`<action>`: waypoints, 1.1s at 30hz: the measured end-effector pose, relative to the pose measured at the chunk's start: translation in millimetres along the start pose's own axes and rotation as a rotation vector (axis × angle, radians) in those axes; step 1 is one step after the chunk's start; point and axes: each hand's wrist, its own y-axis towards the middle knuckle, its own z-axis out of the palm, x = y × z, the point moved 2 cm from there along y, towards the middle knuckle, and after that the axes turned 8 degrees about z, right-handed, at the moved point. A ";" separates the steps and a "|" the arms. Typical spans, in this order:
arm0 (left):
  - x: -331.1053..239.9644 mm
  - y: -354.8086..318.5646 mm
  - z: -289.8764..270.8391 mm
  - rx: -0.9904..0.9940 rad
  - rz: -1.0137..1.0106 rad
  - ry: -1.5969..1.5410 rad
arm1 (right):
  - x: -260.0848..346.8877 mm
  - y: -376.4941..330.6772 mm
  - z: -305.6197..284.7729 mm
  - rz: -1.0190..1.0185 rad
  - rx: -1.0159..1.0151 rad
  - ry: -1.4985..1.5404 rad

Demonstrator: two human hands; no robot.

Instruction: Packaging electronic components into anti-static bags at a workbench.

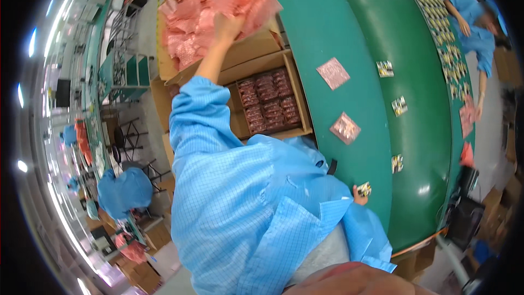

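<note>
My left hand (228,26) reaches into an open cardboard box heaped with pink bubble-wrap bags (188,19). Its fingers are closed on a pink bubble-wrap bag (256,5), which is blurred and spreads past the box's right rim. My right hand (360,199) is low at the near edge of the green table, its fingers closed on a small circuit board (364,189) with yellow and white parts. Ahead of that hand, two filled pink bubble-wrap bags, a nearer one (345,128) and a farther one (333,73), lie flat on the table.
A second cardboard box (302,95) holds stacked packed bags. Several circuit boards (399,106) lie along the green conveyor belt (420,147). Across it, a person in blue (472,33) works beside rows of boards. Stools and racks (134,71) stand left.
</note>
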 end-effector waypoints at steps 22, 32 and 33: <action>-199.0 -254.8 297.2 1.050 0.257 0.078 | 17.6 -78.7 -10.4 0.232 -0.445 0.087; -169.5 -206.0 306.9 0.946 0.410 0.024 | 56.9 -53.7 -1.3 0.353 -0.497 -0.079; -170.8 -203.8 306.4 0.980 0.402 0.070 | 58.4 -51.4 -4.1 0.374 -0.447 -0.042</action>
